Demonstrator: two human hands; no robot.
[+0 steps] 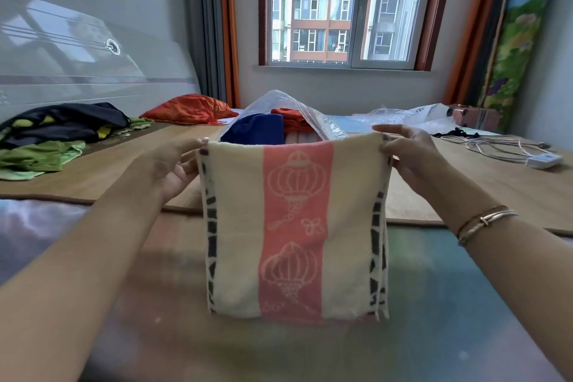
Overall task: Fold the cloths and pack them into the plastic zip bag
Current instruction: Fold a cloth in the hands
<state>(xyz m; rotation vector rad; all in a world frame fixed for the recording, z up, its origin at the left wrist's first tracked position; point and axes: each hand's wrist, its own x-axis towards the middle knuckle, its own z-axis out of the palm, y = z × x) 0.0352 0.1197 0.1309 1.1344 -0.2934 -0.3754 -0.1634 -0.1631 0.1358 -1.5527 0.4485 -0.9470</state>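
Partway, I judge: behind the towel [294,226], hung doubled from the pinching left hand [176,164] and right hand [409,152], the zip bag [279,102] already holds 2 cloths; a heap [55,133] waits farther left.

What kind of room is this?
Probably a bedroom in a flat. A white headboard stands at the left, a mat-covered bed holds piles of clothes, and the curtained window looks onto apartment blocks.
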